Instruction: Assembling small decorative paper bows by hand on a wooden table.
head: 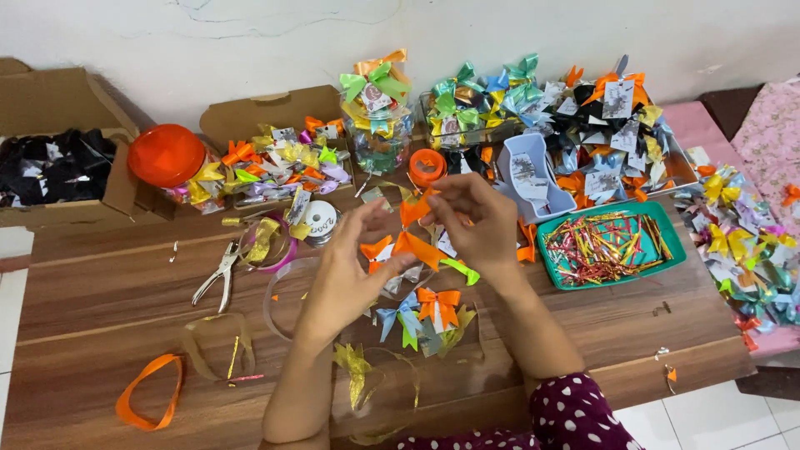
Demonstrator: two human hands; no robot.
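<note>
Over the middle of a wooden table point(100, 292), both my hands work an orange ribbon piece point(414, 247). My left hand point(346, 271) pinches its lower end between thumb and fingers. My right hand point(475, 221) grips the upper folded part, fingers curled over it. A green strip point(461, 271) hangs from the ribbon near my right hand. Below my hands lie finished small bows, one orange point(439, 305) and one blue-green point(398, 319).
A green tray point(677, 242) of shiny twist ties sits to the right. Piles of coloured bows, a clear jar point(379, 125), cardboard boxes and an orange lid point(167, 154) line the back. Pliers point(218, 275), ribbon rolls point(321, 221) and an orange ribbon loop point(148, 392) lie left.
</note>
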